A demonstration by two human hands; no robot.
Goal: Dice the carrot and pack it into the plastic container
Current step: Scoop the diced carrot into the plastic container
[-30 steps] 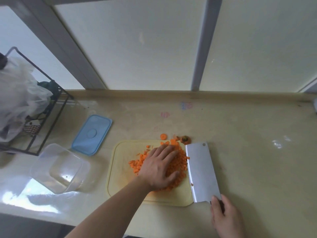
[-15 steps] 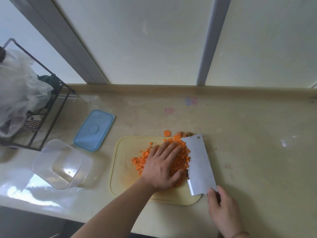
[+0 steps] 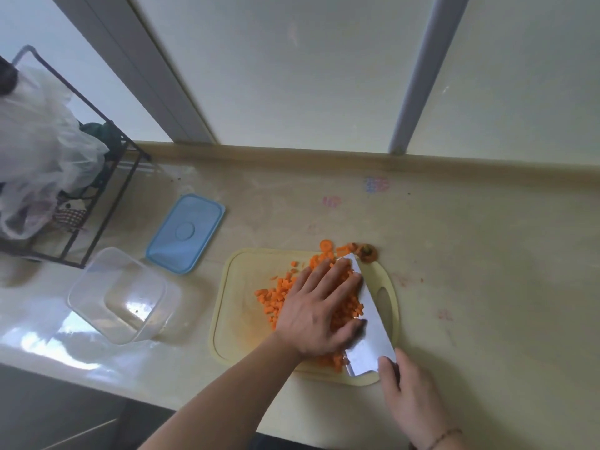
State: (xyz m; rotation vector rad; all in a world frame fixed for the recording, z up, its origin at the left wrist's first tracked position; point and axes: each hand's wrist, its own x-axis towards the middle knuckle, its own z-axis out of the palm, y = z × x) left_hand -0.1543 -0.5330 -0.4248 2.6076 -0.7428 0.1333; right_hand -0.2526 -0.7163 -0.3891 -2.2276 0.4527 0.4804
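Since a second ago the cleaver (image 3: pixel 367 332) has slid leftward under the diced carrot (image 3: pixel 282 293), its blade now tilted and tucked against the pile where before it lay flat beside it. At lower centre of the frame the left hand (image 3: pixel 319 315) lies flat on the dice with fingers straight, pressing the pile toward the blade. At lower right the right hand (image 3: pixel 409 397) grips the cleaver's handle, which the hand hides. All of this sits on the yellow board (image 3: pixel 233 319).

Dicing looks finished. A round slice (image 3: pixel 326 245) and the stem end (image 3: pixel 367 251) lie at the board's upper edge, apart from the pile. The step in hand appears to be gathering the dice onto the blade for transfer.

The container (image 3: pixel 97 284) stands at left of the frame, well apart from the board, with no carrot in it, and its blue lid (image 3: pixel 185 233) lies beside it toward the upper right.

Next the loaded blade must be lifted level, with the left hand held on the dice, and carried left over the container's mouth. Loose dice at the pile's left edge would likely be left behind and need a second pass.
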